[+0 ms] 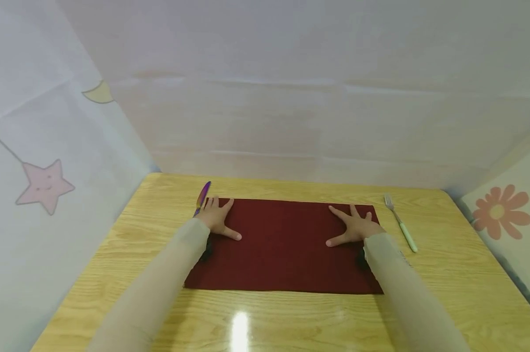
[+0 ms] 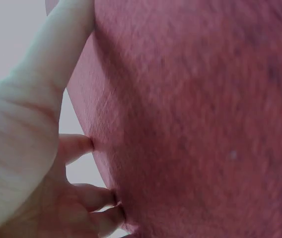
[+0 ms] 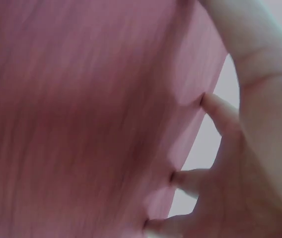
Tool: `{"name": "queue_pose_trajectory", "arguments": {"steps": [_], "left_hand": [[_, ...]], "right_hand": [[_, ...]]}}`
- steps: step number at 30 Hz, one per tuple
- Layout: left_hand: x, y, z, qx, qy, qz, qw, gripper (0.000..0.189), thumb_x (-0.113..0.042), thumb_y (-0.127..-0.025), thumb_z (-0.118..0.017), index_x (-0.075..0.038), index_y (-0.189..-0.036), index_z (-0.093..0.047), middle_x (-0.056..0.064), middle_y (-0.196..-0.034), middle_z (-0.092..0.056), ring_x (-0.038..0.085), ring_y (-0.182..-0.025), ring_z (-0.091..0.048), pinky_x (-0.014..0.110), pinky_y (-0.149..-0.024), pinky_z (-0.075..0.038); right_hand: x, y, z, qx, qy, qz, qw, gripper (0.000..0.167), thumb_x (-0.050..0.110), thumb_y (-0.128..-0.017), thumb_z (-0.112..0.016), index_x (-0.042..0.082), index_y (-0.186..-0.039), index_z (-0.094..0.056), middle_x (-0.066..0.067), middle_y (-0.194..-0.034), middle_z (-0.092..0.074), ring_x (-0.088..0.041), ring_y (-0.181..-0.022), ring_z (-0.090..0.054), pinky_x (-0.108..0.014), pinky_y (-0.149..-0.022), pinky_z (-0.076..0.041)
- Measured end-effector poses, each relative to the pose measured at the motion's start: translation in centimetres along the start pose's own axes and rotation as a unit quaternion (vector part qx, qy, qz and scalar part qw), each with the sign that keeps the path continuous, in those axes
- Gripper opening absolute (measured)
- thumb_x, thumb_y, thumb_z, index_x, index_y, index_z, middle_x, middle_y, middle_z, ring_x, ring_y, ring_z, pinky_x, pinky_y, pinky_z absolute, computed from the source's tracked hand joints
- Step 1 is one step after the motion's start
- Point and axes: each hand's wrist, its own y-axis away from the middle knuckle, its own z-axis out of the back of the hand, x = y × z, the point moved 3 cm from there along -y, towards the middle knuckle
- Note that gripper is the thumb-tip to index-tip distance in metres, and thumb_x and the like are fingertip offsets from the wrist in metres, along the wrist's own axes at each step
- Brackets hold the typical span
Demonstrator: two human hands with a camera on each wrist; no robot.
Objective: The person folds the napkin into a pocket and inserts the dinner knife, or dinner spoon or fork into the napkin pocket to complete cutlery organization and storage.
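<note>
A dark red rectangular cloth [image 1: 286, 249] lies spread flat on the wooden table. Near its far left corner rests my left hand [image 1: 215, 217], fingers spread and fingertips on the fabric. My right hand [image 1: 352, 227] is splayed the same way by the far right corner. In the left wrist view the fingertips of the left hand [image 2: 36, 163] touch the red cloth [image 2: 190, 114] along its edge. The right wrist view has the right hand [image 3: 250, 148] with its fingertips on the cloth [image 3: 81, 119] too.
Left of the cloth, partly behind the left hand, is a purple knife [image 1: 203, 194]. To the right lies a fork [image 1: 401, 224] with a pale green handle; something small and metallic peeks out beside the right sleeve. White printed curtains [image 1: 291, 122] surround the table [image 1: 291, 322].
</note>
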Motion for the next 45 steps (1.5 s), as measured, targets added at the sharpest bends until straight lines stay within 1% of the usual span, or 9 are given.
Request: {"name": "queue_pose_trajectory", "arguments": {"steps": [11, 16, 23, 28, 31, 34, 37, 40, 45], "left_hand": [[-0.3, 0.9, 0.5, -0.003, -0.002, 0.003, 1.0, 0.118, -0.055, -0.082, -0.08, -0.007, -0.163, -0.009, 0.039, -0.16, 0.004, 0.053, -0.15, 0.003, 0.067, -0.117, -0.015], [-0.1, 0.5, 0.3, -0.006, 0.007, -0.013, 0.9999, 0.116, -0.055, -0.082, -0.08, -0.008, -0.163, -0.012, 0.04, -0.16, 0.004, 0.056, -0.148, 0.004, 0.068, -0.117, -0.012], [-0.7, 0.5, 0.3, -0.054, 0.024, -0.093, 0.9939, 0.067, -0.028, -0.093, -0.076, -0.003, -0.149, -0.048, 0.031, -0.155, -0.035, 0.052, -0.144, -0.029, 0.063, -0.113, -0.031], [-3.3, 0.8, -0.4, -0.077, 0.005, -0.13, 0.9885, 0.037, -0.016, -0.097, -0.071, -0.007, -0.132, -0.063, 0.02, -0.139, -0.056, 0.039, -0.129, -0.053, 0.052, -0.103, -0.047], [-4.9, 0.4, -0.9, -0.077, 0.003, -0.14, 0.9871, 0.03, -0.017, -0.098, -0.069, -0.01, -0.127, -0.066, 0.015, -0.132, -0.06, 0.036, -0.124, -0.056, 0.049, -0.101, -0.048], [-6.5, -0.1, -1.1, -0.062, 0.003, -0.149, 0.9869, 0.029, -0.019, -0.1, -0.068, -0.012, -0.128, -0.066, 0.012, -0.132, -0.06, 0.035, -0.124, -0.055, 0.048, -0.103, -0.047], [-8.3, -0.7, -1.1, -0.038, 0.001, -0.159, 0.9866, 0.034, -0.022, -0.101, -0.066, -0.013, -0.133, -0.063, 0.012, -0.138, -0.057, 0.034, -0.131, -0.051, 0.048, -0.107, -0.044], [-9.9, -1.6, -1.0, -0.022, -0.001, -0.164, 0.9862, 0.042, -0.024, -0.101, -0.065, -0.014, -0.141, -0.057, 0.013, -0.147, -0.049, 0.034, -0.138, -0.044, 0.048, -0.11, -0.04], [-12.0, -3.4, -1.0, -0.021, 0.01, -0.163, 0.9864, 0.053, -0.025, -0.102, -0.063, -0.014, -0.152, -0.046, 0.013, -0.156, -0.041, 0.031, -0.143, -0.04, 0.047, -0.113, -0.038]], "right_hand": [[-3.3, 1.0, 1.4, -0.009, -0.018, -0.001, 0.9998, 0.121, 0.063, -0.081, -0.077, 0.011, -0.163, -0.006, -0.039, -0.158, 0.015, -0.08, -0.129, 0.006, -0.085, -0.098, -0.021], [-4.1, 0.8, 1.2, -0.04, -0.044, 0.048, 0.9971, 0.11, 0.056, -0.086, -0.076, 0.005, -0.162, -0.015, -0.04, -0.159, 0.007, -0.074, -0.135, 0.006, -0.083, -0.104, -0.014], [-6.8, 1.8, 1.2, -0.093, -0.145, 0.129, 0.9766, 0.069, 0.025, -0.1, -0.066, -0.01, -0.151, -0.035, -0.039, -0.158, -0.013, -0.06, -0.144, -0.011, -0.074, -0.109, -0.021], [-7.9, 3.1, 2.2, -0.101, -0.181, 0.087, 0.9744, 0.073, 0.018, -0.103, -0.061, -0.012, -0.155, -0.02, -0.044, -0.151, -0.022, -0.063, -0.134, -0.031, -0.068, -0.1, -0.041], [-8.3, 4.3, 2.5, -0.067, -0.225, 0.03, 0.9717, 0.078, 0.02, -0.104, -0.058, -0.013, -0.155, -0.01, -0.047, -0.148, -0.024, -0.061, -0.129, -0.04, -0.061, -0.091, -0.052], [-8.6, 5.8, 2.2, -0.04, -0.243, -0.014, 0.9691, 0.075, 0.023, -0.103, -0.06, -0.016, -0.152, -0.018, -0.043, -0.139, -0.04, -0.051, -0.115, -0.057, -0.051, -0.083, -0.058], [-9.1, 7.6, 1.3, -0.024, -0.223, -0.044, 0.9735, 0.042, 0.024, -0.101, -0.065, -0.014, -0.113, -0.055, -0.025, -0.098, -0.062, -0.029, -0.082, -0.064, -0.043, -0.072, -0.06], [-9.5, 9.4, 0.1, -0.01, -0.19, -0.075, 0.9788, 0.041, 0.025, -0.098, -0.069, 0.009, -0.066, -0.049, 0.0, -0.061, -0.046, -0.013, -0.057, -0.044, -0.038, -0.063, -0.056], [-9.2, 11.0, -1.3, 0.003, -0.182, -0.099, 0.9783, 0.053, 0.024, -0.093, -0.074, 0.02, -0.058, -0.036, 0.006, -0.053, -0.025, -0.011, -0.051, -0.024, -0.035, -0.059, -0.051]]}}
